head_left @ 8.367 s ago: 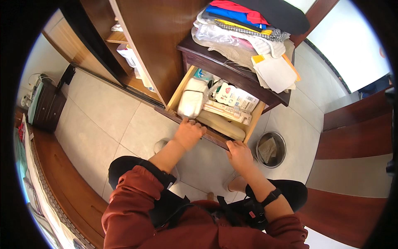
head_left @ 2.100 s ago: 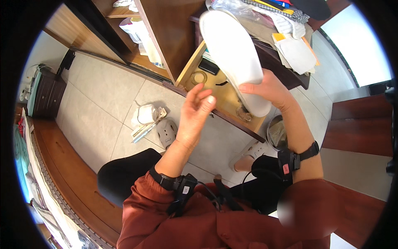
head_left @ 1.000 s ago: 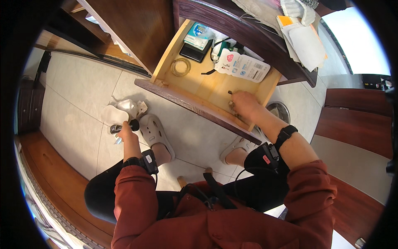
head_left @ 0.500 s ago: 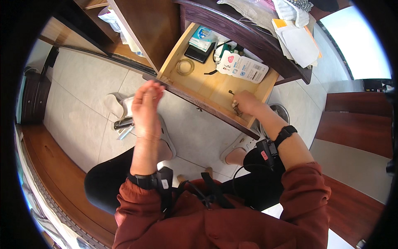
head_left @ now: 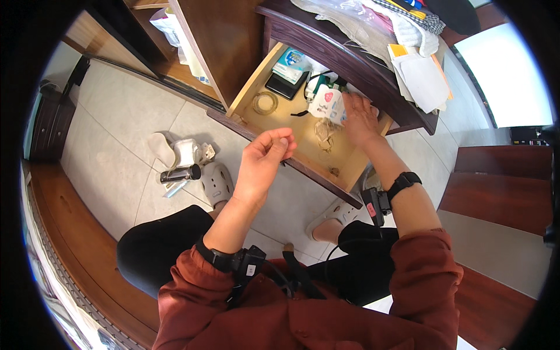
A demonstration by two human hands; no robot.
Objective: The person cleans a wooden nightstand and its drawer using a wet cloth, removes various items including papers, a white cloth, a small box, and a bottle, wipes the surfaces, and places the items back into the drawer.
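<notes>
In the open wooden drawer [head_left: 284, 134], my right hand [head_left: 360, 119] lies over a white printed package [head_left: 326, 106], its fingers stretched out and covering the package's right part. Just left of that wrist is a crinkled, tan see-through item [head_left: 325, 131] that I cannot identify. My left hand [head_left: 269, 156] hovers at the drawer's front edge, thumb pressed to curled fingers; whatever they may hold is hidden. A roll of clear tape [head_left: 265, 103], a dark flat case [head_left: 286, 86] and a teal and white soft pack [head_left: 291, 63] fill the drawer's left side.
Papers [head_left: 420, 81] and cloths [head_left: 411, 32] are piled on the dark cabinet top. A tall wooden door panel [head_left: 219, 46] stands left of the drawer. On the floor tiles lie a black cylinder [head_left: 181, 173] and a pale slipper-shaped item [head_left: 161, 149]. A small brown bit [head_left: 334, 171] sits in the drawer's near corner.
My right hand has moved from the drawer's near right corner back onto the white package. My left hand has shifted right to the drawer front. The tan see-through item now shows mid-drawer.
</notes>
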